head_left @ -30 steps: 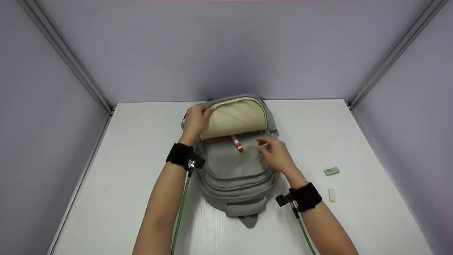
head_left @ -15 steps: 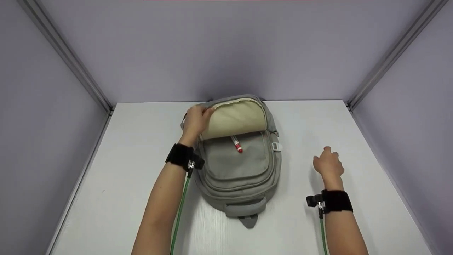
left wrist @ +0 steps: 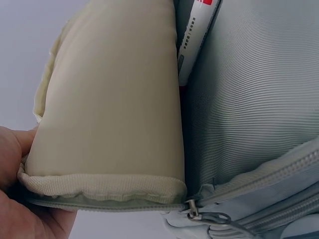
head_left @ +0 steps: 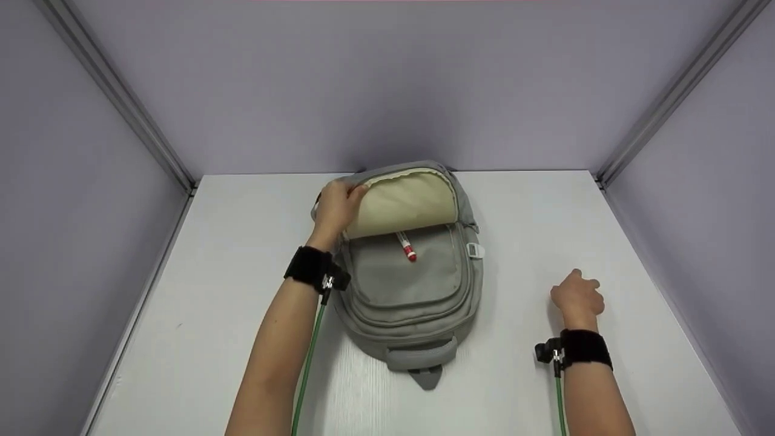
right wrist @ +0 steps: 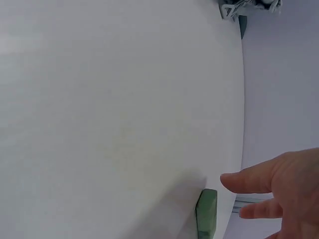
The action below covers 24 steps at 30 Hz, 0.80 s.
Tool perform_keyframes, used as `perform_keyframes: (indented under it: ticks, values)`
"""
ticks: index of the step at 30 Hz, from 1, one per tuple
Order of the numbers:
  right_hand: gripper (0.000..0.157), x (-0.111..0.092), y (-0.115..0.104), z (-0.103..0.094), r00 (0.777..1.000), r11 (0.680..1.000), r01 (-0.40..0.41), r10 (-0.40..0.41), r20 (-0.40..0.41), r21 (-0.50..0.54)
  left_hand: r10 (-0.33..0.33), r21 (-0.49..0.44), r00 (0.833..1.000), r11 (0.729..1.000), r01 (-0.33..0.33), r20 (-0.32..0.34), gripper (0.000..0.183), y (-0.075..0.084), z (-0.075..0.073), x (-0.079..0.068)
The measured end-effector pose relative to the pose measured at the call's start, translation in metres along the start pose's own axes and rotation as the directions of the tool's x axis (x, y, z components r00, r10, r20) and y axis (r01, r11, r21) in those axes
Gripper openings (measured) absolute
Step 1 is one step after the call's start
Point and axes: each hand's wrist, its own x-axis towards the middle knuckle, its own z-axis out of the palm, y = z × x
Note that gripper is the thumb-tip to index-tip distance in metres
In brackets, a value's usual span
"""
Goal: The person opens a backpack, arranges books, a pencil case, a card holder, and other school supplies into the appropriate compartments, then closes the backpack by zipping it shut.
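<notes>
A grey backpack (head_left: 405,272) lies on the white table, its front pocket flap (head_left: 405,203) folded back to show a cream lining. My left hand (head_left: 338,206) grips the flap's left edge between thumb and fingers; the left wrist view shows the flap's zipped edge (left wrist: 109,203) in that hand (left wrist: 20,189). A white marker with a red end (head_left: 407,247) pokes out of the pocket. To the right of the bag, my right hand (head_left: 578,298) is over the table. In the right wrist view its fingers are extended and apart, close to a small green block (right wrist: 207,214), without visible contact.
Pale wall panels (head_left: 387,85) enclose the back and both sides of the table (head_left: 242,242). A white buckle (head_left: 475,251) sticks out at the bag's right side. Green cables (head_left: 310,357) trail from both wrist cameras.
My right hand has left the backpack's right side and moved right, then slightly nearer, covering the green and whitish blocks in the head view. The left hand keeps its hold on the flap.
</notes>
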Motion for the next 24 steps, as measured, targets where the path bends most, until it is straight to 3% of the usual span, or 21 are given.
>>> perform_keyframes:
  ticks: [4,8,17,24]
  values:
    - [0.043,0.000,0.003,0.003,0.999,1.000,0.007,-0.006,0.038,-0.021,-0.001,0.006,1.000,1.000,0.001,-0.009,0.047,-0.001,0.001,0.000]
    - [0.031,0.000,-0.002,0.005,0.999,1.000,0.026,-0.026,0.026,-0.016,-0.010,0.024,1.000,1.000,0.010,-0.022,0.047,-0.001,0.001,0.000]
    - [0.046,-0.006,-0.022,0.013,0.985,0.986,0.161,-0.158,-0.064,0.046,-0.036,0.049,0.999,0.998,0.036,-0.006,0.047,0.000,0.003,-0.001]
    - [0.051,-0.018,-0.057,0.013,0.943,0.932,0.330,-0.317,-0.102,0.149,-0.048,0.058,0.999,0.997,0.048,-0.011,0.047,0.001,0.002,-0.001]
